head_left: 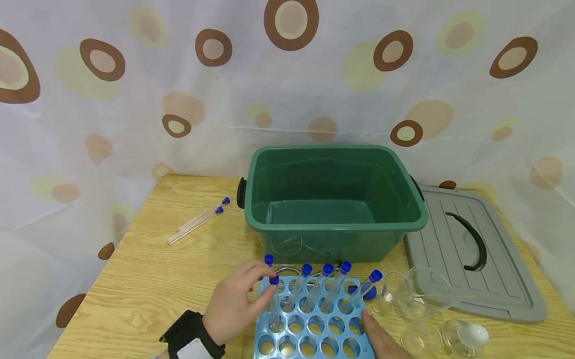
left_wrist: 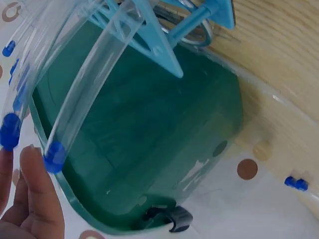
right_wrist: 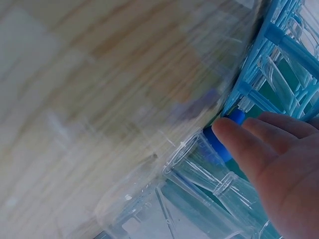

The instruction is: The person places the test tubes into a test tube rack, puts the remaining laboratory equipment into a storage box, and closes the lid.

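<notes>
In the head view, my left hand (head_left: 235,300) pinches a test tube by its blue cap (head_left: 274,280), thumb and index finger at either side. The clear tube stands in a hole of the light blue rack (head_left: 295,334). More blue-capped test tubes (head_left: 341,279) lean in the rack's back rows; their caps also show in the left wrist view (left_wrist: 56,158). My right hand (head_left: 390,348) rests its fingers along the rack's right side. In the right wrist view, those extended fingers (right_wrist: 244,144) lie close to a blue object (right_wrist: 219,144) beside the rack.
A green tub (head_left: 335,228) stands behind the rack, with its grey lid (head_left: 475,254) to the right. Clear glassware, including a beaker (head_left: 392,289), stands and lies on the right. Two capped test tubes (head_left: 195,225) lie on the wooden table (head_left: 121,300) at left.
</notes>
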Motion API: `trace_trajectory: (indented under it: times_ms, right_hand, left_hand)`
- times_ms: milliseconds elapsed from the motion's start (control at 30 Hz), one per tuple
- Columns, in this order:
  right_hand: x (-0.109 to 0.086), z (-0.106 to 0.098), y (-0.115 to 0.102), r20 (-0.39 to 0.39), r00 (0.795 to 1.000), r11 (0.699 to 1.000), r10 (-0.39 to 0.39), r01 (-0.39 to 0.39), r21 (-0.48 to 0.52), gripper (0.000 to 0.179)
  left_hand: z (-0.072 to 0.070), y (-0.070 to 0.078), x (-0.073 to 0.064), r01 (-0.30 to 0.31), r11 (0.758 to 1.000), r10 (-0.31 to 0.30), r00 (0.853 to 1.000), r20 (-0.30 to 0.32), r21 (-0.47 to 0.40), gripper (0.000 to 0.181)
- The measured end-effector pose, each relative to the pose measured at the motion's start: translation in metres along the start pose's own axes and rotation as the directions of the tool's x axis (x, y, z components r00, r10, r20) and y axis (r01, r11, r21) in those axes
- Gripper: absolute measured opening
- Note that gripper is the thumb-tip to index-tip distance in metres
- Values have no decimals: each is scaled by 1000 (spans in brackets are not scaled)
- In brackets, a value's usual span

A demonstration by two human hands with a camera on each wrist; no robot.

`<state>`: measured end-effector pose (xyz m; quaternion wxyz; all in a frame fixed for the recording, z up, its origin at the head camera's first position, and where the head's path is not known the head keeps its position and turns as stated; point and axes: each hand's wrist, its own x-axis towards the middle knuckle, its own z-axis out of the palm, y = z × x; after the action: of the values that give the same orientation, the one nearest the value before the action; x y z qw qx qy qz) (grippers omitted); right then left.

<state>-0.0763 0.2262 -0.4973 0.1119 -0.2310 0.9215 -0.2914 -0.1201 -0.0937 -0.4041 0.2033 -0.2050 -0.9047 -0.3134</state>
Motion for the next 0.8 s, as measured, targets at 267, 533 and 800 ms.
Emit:
trace_trajectory:
  times_ms: [267, 533, 800]
  right_hand:
    - [3, -1, 0, 8, 1000, 999, -12, 12, -42, 104]
    - [1, -2, -3, 4, 1000, 1000, 9, -9, -20, 107]
    - [-1, 0, -2, -56, 998, 999, -9, 6, -40, 108]
  left_hand:
    - [-44, -47, 55, 245, 957, -238, 969, -65, 154, 19]
    - [-37, -151, 84, 429, 784, -545, 822, 165, 449, 33]
    - [-11, -196, 66, 379, 674, -623, 753, 212, 635, 24]
